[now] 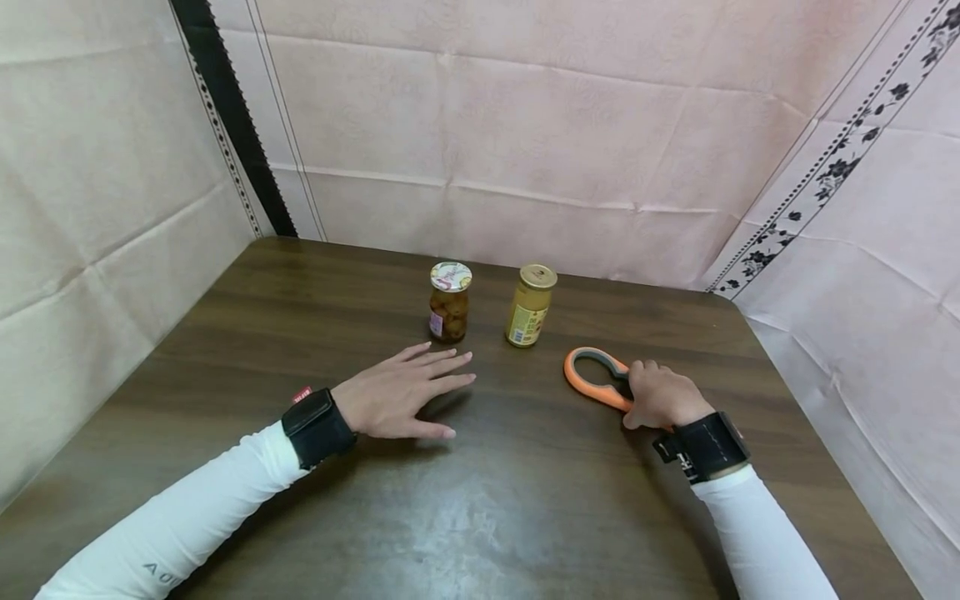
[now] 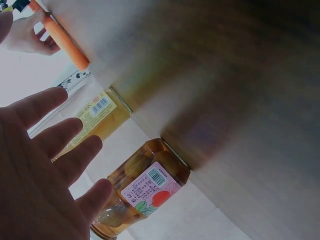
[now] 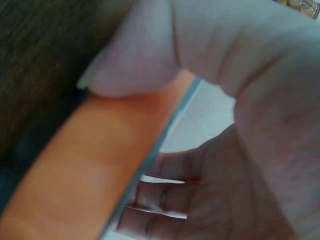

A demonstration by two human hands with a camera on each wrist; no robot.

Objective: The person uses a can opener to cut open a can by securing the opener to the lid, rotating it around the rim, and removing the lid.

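Observation:
My right hand grips an orange jar opener with a grey inner edge, low over the right part of the table. In the right wrist view the thumb presses on the orange band; the fingers lie on its other side. My left hand is spread, palm down, above the table and holds nothing. Just beyond its fingertips stands a glass jar of brown round fruit with a patterned lid. To the right of that jar is a yellow jar with a gold lid. Both jars are upright.
The dark wooden table carries both jars towards its back edge. Light patterned cloth hangs behind it and along both sides.

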